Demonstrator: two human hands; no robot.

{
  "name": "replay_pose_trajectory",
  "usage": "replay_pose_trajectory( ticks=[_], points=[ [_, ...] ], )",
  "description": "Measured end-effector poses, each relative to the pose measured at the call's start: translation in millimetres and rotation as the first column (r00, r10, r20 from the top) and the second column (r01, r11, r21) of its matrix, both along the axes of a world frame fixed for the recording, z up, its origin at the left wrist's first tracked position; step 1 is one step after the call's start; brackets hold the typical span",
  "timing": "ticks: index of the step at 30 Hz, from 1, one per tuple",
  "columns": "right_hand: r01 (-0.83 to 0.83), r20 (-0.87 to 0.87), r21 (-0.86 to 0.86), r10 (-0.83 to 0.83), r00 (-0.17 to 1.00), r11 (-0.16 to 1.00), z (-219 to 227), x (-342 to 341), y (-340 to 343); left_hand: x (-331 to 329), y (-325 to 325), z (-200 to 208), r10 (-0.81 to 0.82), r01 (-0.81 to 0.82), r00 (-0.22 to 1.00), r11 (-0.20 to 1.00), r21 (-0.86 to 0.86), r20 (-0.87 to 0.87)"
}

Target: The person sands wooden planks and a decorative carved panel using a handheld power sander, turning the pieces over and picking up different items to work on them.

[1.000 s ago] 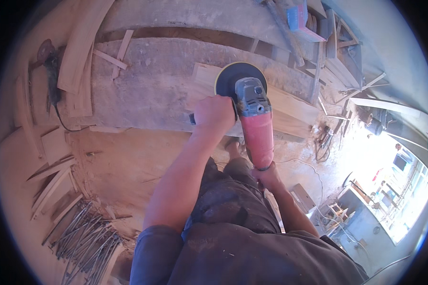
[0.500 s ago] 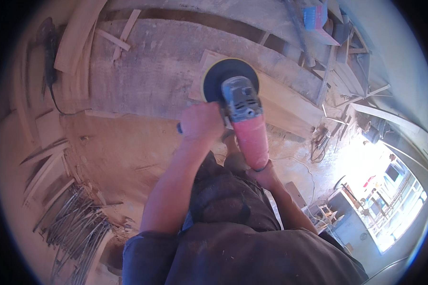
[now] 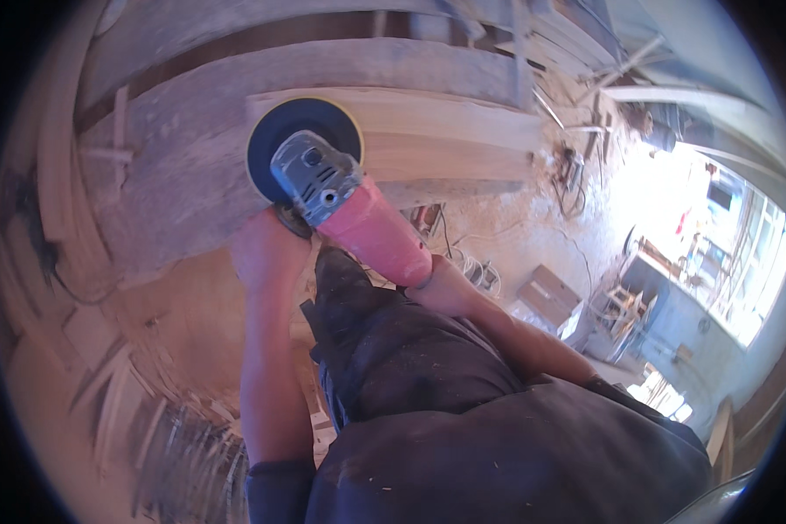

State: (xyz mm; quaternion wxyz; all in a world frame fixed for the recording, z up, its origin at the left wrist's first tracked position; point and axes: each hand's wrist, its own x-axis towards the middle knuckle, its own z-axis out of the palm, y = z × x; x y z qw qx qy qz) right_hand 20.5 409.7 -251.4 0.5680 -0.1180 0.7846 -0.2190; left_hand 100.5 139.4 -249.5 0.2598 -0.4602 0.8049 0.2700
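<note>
Board work under way, amount done unclear

You are holding a red-and-grey power tool (image 3: 348,205) over the desk (image 3: 183,166), its dark disc (image 3: 301,113) covering the left end of the pale board (image 3: 450,131). Left hand (image 3: 271,251) is closing fully around what looks like a side handle, mostly hidden; right hand (image 3: 444,286) is wrapping the rear of the red body.

Progress: you are probably partway. Nothing is separating worked from unworked wood, so the share done or left can't be told. Disc contact with the board: can't tell either.

Around you: narrow wood strips (image 3: 120,135) are lying left on the desk, blurred; a coiled cable (image 3: 482,275) and a brown box (image 3: 550,295) are sitting low at right; thin rods (image 3: 192,463) are piling at lower left. The tool itself is blocking your view of the board's left end.
</note>
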Motion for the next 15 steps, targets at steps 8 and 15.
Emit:
replay_pose_trajectory(
  ticks=[8, 15],
  points=[
    [0.176, -0.010, 0.036, -0.176, 0.984, 0.984, 2, -8, 73, -63, 60, -12, -0.319, 0.318, 0.948, 0.945, -0.080, 0.004],
    [0.419, -0.038, 0.069, -0.418, 0.908, 0.905, 3, -10, 148, -134, 139, -5, -0.508, 0.507, 0.862, 0.860, -0.046, 0.006]
  ],
)
